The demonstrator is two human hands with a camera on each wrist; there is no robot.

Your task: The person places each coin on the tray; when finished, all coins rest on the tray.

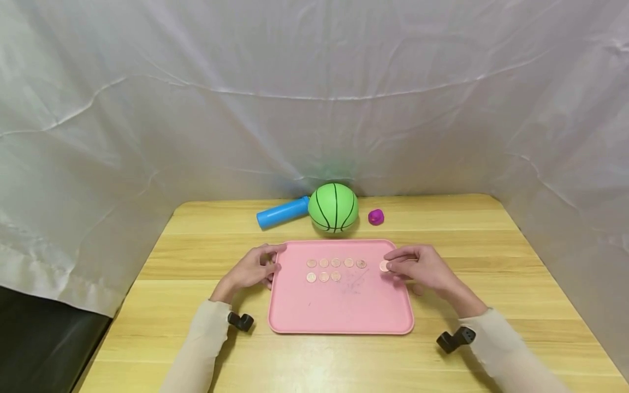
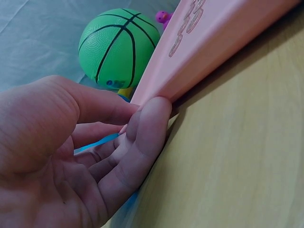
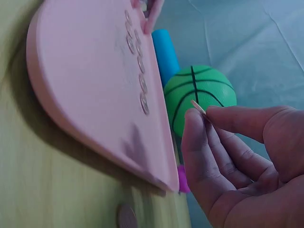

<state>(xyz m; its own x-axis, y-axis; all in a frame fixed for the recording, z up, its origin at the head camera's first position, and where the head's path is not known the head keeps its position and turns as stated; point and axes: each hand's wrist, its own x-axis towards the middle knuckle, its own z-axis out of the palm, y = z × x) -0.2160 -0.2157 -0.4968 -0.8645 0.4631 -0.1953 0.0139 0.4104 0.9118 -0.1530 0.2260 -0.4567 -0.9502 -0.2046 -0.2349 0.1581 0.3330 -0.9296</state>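
Note:
A pink tray [image 1: 344,316] lies on the wooden table. On its upper left part, copper-coloured coins [image 1: 336,262] lie flat: several in the back row, 3 in the front row. My left hand [image 1: 250,268] grips the tray's left rim near the back corner; thumb and fingers pinch the edge in the left wrist view. Over the tray's right side, my right hand [image 1: 423,268] pinches one coin [image 3: 198,107] between thumb and fingertips. That coin is held above the tray surface, apart from the rows, and appears nearly edge-on in the right wrist view.
Behind the tray sit a green ball [image 1: 333,208] with black lines, a blue cylinder [image 1: 282,213] to its left and a small purple toy duck [image 1: 375,216] to its right. A pale cloth [image 1: 314,109] hangs behind the table. A small brownish shape [image 3: 127,216] is unclear.

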